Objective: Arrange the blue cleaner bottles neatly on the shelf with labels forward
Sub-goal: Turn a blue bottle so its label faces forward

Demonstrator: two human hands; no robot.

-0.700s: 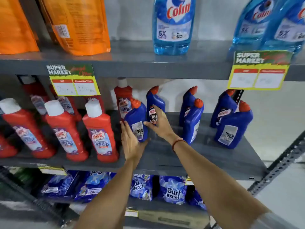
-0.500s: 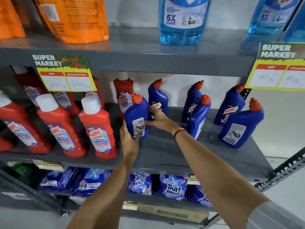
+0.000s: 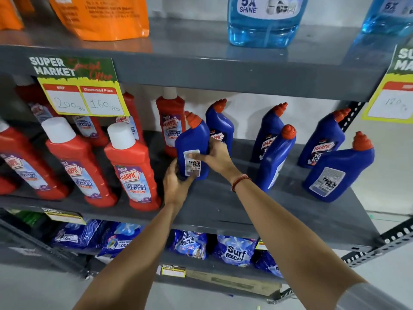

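We face a grey metal shelf (image 3: 223, 198), its board smooth and dull, its perforated angle-iron upright showing at the right. On its left half stand glossy red bottles (image 3: 131, 173) with white caps; on its right half stand the blue cleaner bottles, smooth plastic with bent necks and ribbed orange caps. Both our hands grip the front blue bottle (image 3: 193, 148), near the middle of the board just right of the red ones. Our left hand (image 3: 176, 182) cups its lower left side, fingers curled around the base. Our right hand (image 3: 216, 156) closes over its right side, thumb across the white barcode label (image 3: 192, 163).

Against half a second ago, the bottle sits tipped further left and our right hand has wrapped more fully onto it.

Its long axis is near upright, cap leaning up-left, back label toward us. Behind it another blue bottle (image 3: 220, 126) shows its front label.
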